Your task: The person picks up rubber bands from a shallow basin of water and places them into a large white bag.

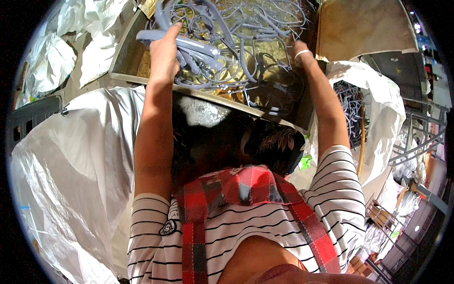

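A metal-rimmed tub in front of me holds yellowish water and a tangle of grey rubbery strips. My left hand is closed around a thick bundle of grey strips at the tub's left side, thumb pointing up. Loops of the bundle hang down to the water. At the tub's right wall is my right hand, with a pale band at the wrist. Thin strip ends lie right by its fingers, which are dark and partly hidden, so their grip is unclear.
White sheeting bulges at my left. To the right, a white sack holds more dark grey strips, with a wooden stick along it. A brown board borders the tub's far right. Metal racks stand farther right.
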`<action>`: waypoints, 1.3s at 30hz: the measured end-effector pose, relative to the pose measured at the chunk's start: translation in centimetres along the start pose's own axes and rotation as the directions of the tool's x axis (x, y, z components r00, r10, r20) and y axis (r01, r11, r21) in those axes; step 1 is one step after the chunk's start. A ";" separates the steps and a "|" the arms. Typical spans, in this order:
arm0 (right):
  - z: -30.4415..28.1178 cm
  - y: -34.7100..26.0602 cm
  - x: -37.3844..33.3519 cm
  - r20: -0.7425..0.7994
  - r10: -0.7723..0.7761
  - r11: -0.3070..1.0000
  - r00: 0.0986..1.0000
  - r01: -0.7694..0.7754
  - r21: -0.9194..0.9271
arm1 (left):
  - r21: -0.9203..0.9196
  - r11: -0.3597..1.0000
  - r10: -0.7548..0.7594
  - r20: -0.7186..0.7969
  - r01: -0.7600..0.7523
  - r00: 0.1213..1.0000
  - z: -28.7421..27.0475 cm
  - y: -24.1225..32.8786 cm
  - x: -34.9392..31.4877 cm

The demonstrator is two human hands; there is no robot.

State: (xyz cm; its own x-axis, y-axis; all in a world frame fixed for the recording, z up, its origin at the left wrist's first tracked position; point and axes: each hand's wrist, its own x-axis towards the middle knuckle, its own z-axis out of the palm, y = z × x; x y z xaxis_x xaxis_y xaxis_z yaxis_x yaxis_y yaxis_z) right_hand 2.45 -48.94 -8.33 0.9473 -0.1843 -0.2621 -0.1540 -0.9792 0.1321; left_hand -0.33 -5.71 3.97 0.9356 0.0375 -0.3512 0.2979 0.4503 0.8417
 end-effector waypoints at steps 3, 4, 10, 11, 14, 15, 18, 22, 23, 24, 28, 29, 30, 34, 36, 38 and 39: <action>5.7 1.3 0.1 0.297 0.077 0.993 0.952 -0.046 -0.111 | -0.090 0.993 0.086 0.037 -0.082 0.996 -0.1 0.5 -0.4; 6.7 1.0 -0.3 0.306 0.162 0.987 0.938 -0.148 -0.068 | -0.051 0.990 0.134 0.043 -0.132 0.990 -0.1 0.6 -0.6; 10.1 0.7 -2.5 0.356 0.336 0.934 0.872 -0.357 -0.007 | -0.206 0.964 0.195 0.109 -0.170 0.975 -1.1 1.1 -0.4; 10.6 0.9 -3.2 0.382 0.358 0.910 0.852 -0.410 0.062 | -0.245 0.956 0.197 0.138 -0.159 0.971 -1.4 0.9 0.0; 12.5 2.4 -2.3 0.581 0.372 0.890 0.724 -0.456 -0.002 | -0.292 0.948 0.180 0.164 -0.127 0.970 -1.4 0.4 0.5; 14.1 4.5 -2.9 0.657 0.396 0.874 0.642 -0.484 -0.055 | -0.249 0.965 0.146 0.228 -0.087 0.963 -0.5 -0.1 1.1; 11.1 -0.5 -4.0 0.560 0.004 0.996 0.828 -0.054 0.072 | -0.035 0.992 0.126 0.132 -0.122 0.983 -1.2 -0.1 -0.4; 15.0 1.8 -4.5 0.230 -0.126 0.992 0.965 0.117 0.054 | 0.200 0.980 -0.017 0.146 -0.013 0.989 2.1 -0.7 -1.1; 14.1 0.8 -4.4 0.174 -0.149 0.986 0.973 0.134 0.099 | 0.186 0.983 -0.022 0.120 -0.001 0.993 2.5 -1.2 -1.4; 9.6 -3.1 -5.3 0.216 -0.158 0.977 0.963 0.121 0.173 | 0.180 0.984 -0.034 0.083 0.018 0.996 2.0 -2.2 -1.4; -3.8 -10.0 -12.1 0.118 0.032 0.927 0.992 -0.074 0.368 | 0.169 0.978 -0.146 0.119 0.125 0.982 3.5 -4.2 -2.4; -4.5 -10.5 -12.5 0.053 0.036 0.916 0.998 -0.054 0.396 | 0.170 0.974 -0.175 0.132 0.151 0.976 3.8 -4.9 -2.7; -4.3 -10.6 -12.7 -0.070 0.023 0.850 0.997 0.017 0.527 | 0.182 0.970 -0.191 0.174 0.159 0.966 4.2 -5.3 -3.0; -8.4 -15.6 -16.1 -0.181 -0.130 0.660 0.975 0.221 0.718 | 0.071 0.965 -0.261 0.298 0.251 0.918 5.0 -7.3 -4.0; -8.2 -17.6 -17.2 -0.290 -0.236 0.626 0.927 0.373 0.685 | 0.033 0.962 -0.271 0.265 0.272 0.926 5.0 -8.0 -3.8; -9.0 -18.3 -17.7 -0.358 -0.328 0.602 0.874 0.486 0.634 | -0.021 0.962 -0.262 0.212 0.272 0.942 4.7 -8.3 -3.2; -9.4 -18.4 -17.8 -0.345 -0.374 0.576 0.861 0.507 0.641 | -0.056 0.954 -0.278 0.202 0.295 0.939 4.6 -8.1 -3.2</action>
State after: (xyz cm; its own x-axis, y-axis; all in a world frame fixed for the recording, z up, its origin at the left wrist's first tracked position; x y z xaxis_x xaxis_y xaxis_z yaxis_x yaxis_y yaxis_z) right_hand -8.97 -26.80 2.84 0.9700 0.2368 0.0552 0.2119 -0.7122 -0.6692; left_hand -4.86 -13.59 0.13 0.8339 -0.2705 -0.4810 0.5493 0.4905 0.6765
